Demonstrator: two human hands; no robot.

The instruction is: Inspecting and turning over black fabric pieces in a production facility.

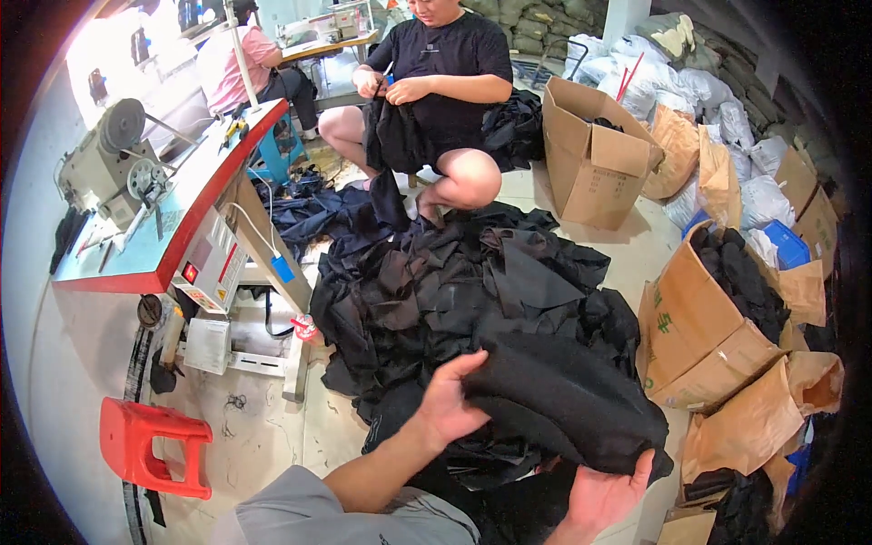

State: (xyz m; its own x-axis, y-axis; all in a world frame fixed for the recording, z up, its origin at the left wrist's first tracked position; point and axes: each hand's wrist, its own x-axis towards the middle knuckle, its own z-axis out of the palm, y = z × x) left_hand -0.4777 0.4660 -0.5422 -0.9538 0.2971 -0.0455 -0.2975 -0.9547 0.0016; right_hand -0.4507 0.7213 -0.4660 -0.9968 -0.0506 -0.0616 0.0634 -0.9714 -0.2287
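Note:
A piece of black cloth (pixel 563 400) is stretched between my two hands, just above a big heap of dark cloth pieces (pixel 436 282) on the floor. My left hand (pixel 451 400) grips its left end, thumb on top and the other fingers beneath the cloth. At the lower right edge, my right hand (pixel 610 490) holds the other end, with the thumb up against the fabric. The fingers under the cloth are partly hidden.
Across the heap a person in black (pixel 436 73) sits handling dark cloth. A sewing machine (pixel 113 168) stands on a red-edged table (pixel 195 218) at left, near a red stool (pixel 156 445). Cardboard boxes (pixel 595 173), an open carton (pixel 704 318) and white sacks (pixel 699 91) line the right.

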